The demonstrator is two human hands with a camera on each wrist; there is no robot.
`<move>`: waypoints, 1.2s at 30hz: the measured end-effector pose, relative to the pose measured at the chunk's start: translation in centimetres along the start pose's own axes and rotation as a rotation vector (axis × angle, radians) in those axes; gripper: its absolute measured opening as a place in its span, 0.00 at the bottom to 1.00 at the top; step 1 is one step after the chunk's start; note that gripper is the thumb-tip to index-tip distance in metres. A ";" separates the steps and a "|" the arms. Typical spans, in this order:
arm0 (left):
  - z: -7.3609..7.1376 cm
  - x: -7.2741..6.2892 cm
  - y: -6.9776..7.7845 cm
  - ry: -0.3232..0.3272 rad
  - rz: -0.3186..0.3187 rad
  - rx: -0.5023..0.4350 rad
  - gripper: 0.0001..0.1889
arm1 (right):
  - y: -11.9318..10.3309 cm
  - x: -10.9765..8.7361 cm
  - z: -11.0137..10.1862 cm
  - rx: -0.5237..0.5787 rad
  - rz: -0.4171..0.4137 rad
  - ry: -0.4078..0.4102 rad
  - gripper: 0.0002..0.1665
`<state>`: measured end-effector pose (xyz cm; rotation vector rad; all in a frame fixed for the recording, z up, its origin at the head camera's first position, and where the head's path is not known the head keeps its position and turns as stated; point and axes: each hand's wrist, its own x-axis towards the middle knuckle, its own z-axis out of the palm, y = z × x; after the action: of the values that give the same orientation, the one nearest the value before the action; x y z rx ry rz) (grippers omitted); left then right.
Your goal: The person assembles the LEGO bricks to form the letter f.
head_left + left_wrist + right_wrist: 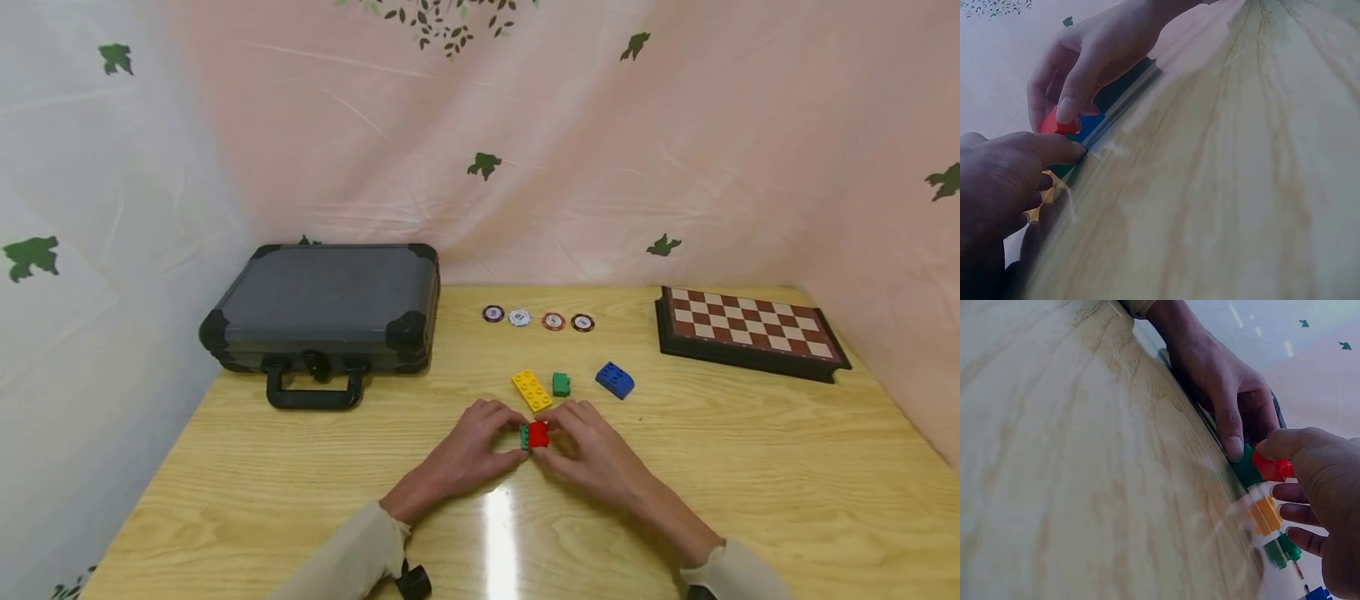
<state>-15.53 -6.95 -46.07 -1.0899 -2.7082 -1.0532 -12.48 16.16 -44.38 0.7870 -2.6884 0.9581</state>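
Note:
Between my two hands, at the middle of the table, a red toy building brick (537,434) meets a green toy building brick (525,437). My left hand (477,447) pinches the green brick between thumb and fingers. From the other side, my right hand (596,451) pinches the red brick with thumb and forefinger. The right wrist view shows the red brick (1270,466) against the green brick (1247,467), with both thumbs on their near sides. Just beyond the fingertips lie a yellow brick (532,391) and a second green brick (561,384).
A blue brick (615,380) lies farther right. Several poker chips (553,321) form a row toward the back. A grey case (330,300) with a black handle stands at back left, and a folded chessboard (750,329) at back right. Patterned cloth (570,183) hangs behind the table.

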 end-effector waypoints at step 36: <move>0.0 -0.1 0.2 0.007 -0.027 -0.016 0.17 | -0.4 0.7 0.7 -0.017 -0.019 0.014 0.22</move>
<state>-15.34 -6.88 -45.95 -1.0531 -2.7215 -1.0824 -12.82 15.20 -44.48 0.7981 -2.6683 0.9324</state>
